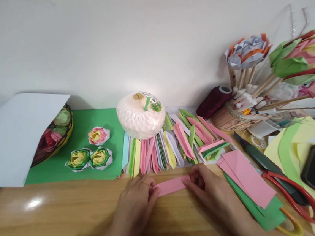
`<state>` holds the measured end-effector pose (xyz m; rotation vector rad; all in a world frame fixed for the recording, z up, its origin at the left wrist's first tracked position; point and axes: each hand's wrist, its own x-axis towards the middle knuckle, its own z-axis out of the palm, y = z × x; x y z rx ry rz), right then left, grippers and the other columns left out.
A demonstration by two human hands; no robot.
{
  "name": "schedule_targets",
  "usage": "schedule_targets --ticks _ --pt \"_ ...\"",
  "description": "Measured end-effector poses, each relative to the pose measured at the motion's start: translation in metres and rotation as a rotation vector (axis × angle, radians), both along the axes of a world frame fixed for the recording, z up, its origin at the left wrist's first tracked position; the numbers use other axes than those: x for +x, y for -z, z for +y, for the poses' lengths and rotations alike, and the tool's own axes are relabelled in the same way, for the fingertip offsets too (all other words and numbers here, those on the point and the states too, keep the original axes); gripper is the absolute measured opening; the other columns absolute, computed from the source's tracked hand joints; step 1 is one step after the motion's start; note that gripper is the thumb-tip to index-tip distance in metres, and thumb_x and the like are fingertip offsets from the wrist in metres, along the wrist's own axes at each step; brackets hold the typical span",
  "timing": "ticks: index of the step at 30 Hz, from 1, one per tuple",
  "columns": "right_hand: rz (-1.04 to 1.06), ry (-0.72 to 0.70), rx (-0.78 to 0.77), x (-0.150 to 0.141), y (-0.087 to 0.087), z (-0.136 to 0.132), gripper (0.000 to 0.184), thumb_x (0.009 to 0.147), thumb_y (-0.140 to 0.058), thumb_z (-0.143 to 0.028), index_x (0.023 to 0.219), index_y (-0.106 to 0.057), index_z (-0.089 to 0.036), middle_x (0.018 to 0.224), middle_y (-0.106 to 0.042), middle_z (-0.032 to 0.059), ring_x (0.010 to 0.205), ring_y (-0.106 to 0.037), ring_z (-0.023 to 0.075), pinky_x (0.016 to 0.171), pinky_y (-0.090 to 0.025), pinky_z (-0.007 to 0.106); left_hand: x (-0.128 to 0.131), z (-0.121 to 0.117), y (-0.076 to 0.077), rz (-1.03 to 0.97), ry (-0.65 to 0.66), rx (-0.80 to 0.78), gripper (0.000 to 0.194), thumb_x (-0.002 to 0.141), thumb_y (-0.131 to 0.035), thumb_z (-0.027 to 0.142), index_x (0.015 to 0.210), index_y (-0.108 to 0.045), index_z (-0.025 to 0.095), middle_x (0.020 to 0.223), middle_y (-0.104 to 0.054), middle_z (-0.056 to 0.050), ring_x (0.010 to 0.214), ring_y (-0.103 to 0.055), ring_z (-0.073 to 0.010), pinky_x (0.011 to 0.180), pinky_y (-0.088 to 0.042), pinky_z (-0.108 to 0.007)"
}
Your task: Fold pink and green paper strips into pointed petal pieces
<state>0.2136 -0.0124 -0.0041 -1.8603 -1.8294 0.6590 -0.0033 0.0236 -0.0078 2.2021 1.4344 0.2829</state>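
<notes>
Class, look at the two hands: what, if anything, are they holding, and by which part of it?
A pink strip, held by its ends: the left hand has the left end, the right hand the right.

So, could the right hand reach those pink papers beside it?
Probably yes: the right hand is close, and the pink papers lie uncovered atop green papers, though it might have to release the pink strip first.

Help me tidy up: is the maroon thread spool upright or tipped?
Tipped: the maroon spool slants well off vertical, its pale end toward the right.
</notes>
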Motion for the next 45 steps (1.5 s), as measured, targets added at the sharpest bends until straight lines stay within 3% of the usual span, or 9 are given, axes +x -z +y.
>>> schedule_targets --ticks 8,16,21,25,29,32,34,40,45 --pt "-0.073 0.066 0.146 -0.004 0.009 -0.007 0.014 0.088 -0.051 -0.034 0.082 -0.046 -0.022 0.063 -0.055 -0.0011 0.053 -0.053 0.0150 0.046 -0.040 0.024 -0.001 0.000 0.001 0.011 0.028 0.077 0.011 0.081 -0.055 0.019 0.070 -0.054 0.020 0.067 -0.060 0.000 0.065 -0.060 -0.0178 0.057 -0.043 -0.026" --pt "-0.106 0.017 0.196 -0.004 0.010 -0.009 0.016 0.092 -0.046 -0.029 0.078 -0.048 -0.022 0.070 -0.057 0.0028 0.060 -0.056 0.0167 0.051 -0.044 0.026 -0.001 0.000 0.000 0.040 0.100 0.190 0.012 0.083 -0.052 0.015 0.072 -0.054 0.020 0.068 -0.061 0.001 0.067 -0.060 -0.0177 0.056 -0.042 -0.025" --pt "-0.102 -0.047 0.263 -0.006 0.009 -0.009 0.017 0.093 -0.043 -0.024 0.079 -0.052 -0.021 0.074 -0.057 0.0034 0.065 -0.057 0.0167 0.057 -0.047 0.027 0.002 -0.001 0.003 0.043 0.102 0.311 0.015 0.091 -0.047 0.019 0.082 -0.059 0.021 0.076 -0.062 0.000 0.064 -0.059 -0.0148 0.050 -0.040 -0.022" --pt "-0.136 -0.069 0.307 -0.005 0.011 -0.010 0.019 0.094 -0.042 -0.022 0.079 -0.052 -0.020 0.076 -0.056 0.0040 0.067 -0.056 0.0167 0.060 -0.048 0.028 0.004 0.002 0.005 -0.056 0.375 0.545 0.016 0.094 -0.048 0.019 0.102 -0.061 0.023 0.093 -0.066 -0.002 0.079 -0.059 -0.0181 0.069 -0.047 -0.030" --pt "-0.270 -0.148 0.403 -0.007 0.007 -0.017 0.018 0.094 -0.038 -0.016 0.093 -0.056 -0.017 0.088 -0.058 0.0079 0.081 -0.055 0.0200 0.071 -0.049 0.032 0.004 0.004 0.006 -0.015 0.487 0.744 0.020 0.094 -0.044 0.014 0.104 -0.062 0.018 0.104 -0.065 -0.007 0.087 -0.054 -0.0225 0.077 -0.046 -0.040" --pt "-0.402 -0.299 0.421 -0.018 0.002 -0.026 0.035 0.089 -0.034 -0.007 0.118 -0.052 -0.014 0.098 -0.058 0.0103 0.086 -0.054 0.0221 0.074 -0.049 0.034 0.002 0.005 0.006 0.025 0.495 0.761 0.023 0.095 -0.043 0.015 0.110 -0.060 0.019 0.104 -0.064 -0.008 0.087 -0.053 -0.0221 0.077 -0.046 -0.038" --pt "-0.500 -0.362 0.369 -0.026 0.000 -0.032 0.044 0.083 -0.038 -0.004 0.125 -0.049 -0.012 0.093 -0.059 0.0099 0.080 -0.053 0.0224 0.069 -0.048 0.034 0.000 0.005 0.006 0.049 0.507 0.752 0.023 0.095 -0.043 0.016 0.112 -0.060 0.020 0.104 -0.064 -0.009 0.087 -0.053 -0.0216 0.076 -0.046 -0.037" --pt "-0.792 -0.375 0.259 -0.010 -0.003 -0.042 0.060 0.073 -0.048 -0.003 0.132 -0.043 -0.012 0.095 -0.058 0.0116 0.077 -0.051 0.0260 0.065 -0.045 0.040 -0.004 0.004 0.009 0.091 0.519 0.707 0.026 0.091 -0.052 0.014 0.115 -0.059 0.023 0.108 -0.062 -0.010 0.090 -0.052 -0.0233 0.080 -0.044 -0.040" --pt "-0.876 -0.288 0.283 0.005 -0.009 -0.047 0.056 0.074 -0.049 -0.003 0.129 -0.046 -0.011 0.090 -0.058 0.0107 0.076 -0.050 0.0253 0.066 -0.042 0.038 -0.005 0.006 0.013 0.050 0.527 0.752 0.026 0.091 -0.049 0.012 0.112 -0.060 0.022 0.106 -0.061 -0.011 0.090 -0.050 -0.0241 0.079 -0.044 -0.040"
